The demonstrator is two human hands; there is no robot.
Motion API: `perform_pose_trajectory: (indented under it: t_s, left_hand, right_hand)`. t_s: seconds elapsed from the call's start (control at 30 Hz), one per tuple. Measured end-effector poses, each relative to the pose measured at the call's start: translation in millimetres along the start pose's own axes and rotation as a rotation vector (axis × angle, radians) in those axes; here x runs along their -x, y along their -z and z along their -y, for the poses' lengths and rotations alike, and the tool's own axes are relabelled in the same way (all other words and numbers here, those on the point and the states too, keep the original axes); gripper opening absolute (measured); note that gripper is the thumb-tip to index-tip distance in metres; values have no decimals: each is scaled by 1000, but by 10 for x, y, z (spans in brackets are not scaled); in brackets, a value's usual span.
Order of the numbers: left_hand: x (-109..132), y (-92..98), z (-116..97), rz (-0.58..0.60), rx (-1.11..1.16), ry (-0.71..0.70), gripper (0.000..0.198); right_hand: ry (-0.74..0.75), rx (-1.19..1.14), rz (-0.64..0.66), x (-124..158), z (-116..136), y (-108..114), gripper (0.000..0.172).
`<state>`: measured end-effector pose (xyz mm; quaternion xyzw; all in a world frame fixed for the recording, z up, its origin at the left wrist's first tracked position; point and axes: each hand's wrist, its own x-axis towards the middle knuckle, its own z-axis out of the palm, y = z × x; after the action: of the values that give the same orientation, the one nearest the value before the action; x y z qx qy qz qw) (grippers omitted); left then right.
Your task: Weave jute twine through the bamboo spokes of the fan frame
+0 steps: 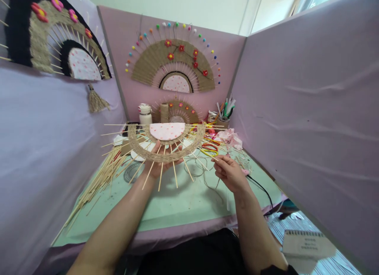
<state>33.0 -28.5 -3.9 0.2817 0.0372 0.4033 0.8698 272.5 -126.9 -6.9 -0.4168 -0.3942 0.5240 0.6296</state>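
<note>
A half-round fan frame (166, 157) of woven twine and thin sticks hangs above the table, its sticks spreading toward me. Its straight edge faces away, with a white half-disc dotted in pink (167, 131) at the centre. My left hand (160, 160) supports it from underneath, fingers partly hidden behind the weave and sticks. At the right side, my right hand (229, 170) is closed in a pinch around the tip of one of the fan's sticks (211, 157). Loose twine (204, 174) lies on the table below, between the hands.
Loose sticks (100, 184) lie along the green table's (183, 208) left side. A white bottle (145, 115), twine spool (164, 112) and tool cup (223, 123) stand at the back. A black cable (262, 188) runs off the right. Finished fans (142, 71) hang on the partitions.
</note>
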Motion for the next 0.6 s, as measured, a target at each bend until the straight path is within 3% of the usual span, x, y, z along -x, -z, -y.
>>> perform_pose_trajectory:
  t_s: [0.27, 0.6]
  left_hand:
    - [6, -38, 149, 69, -25, 166, 57]
    - [15, -58, 166, 42, -27, 137, 60]
  right_hand:
    - [54, -68, -81, -43, -89, -77, 29]
    - [27, -99, -16, -50, -131, -106, 27]
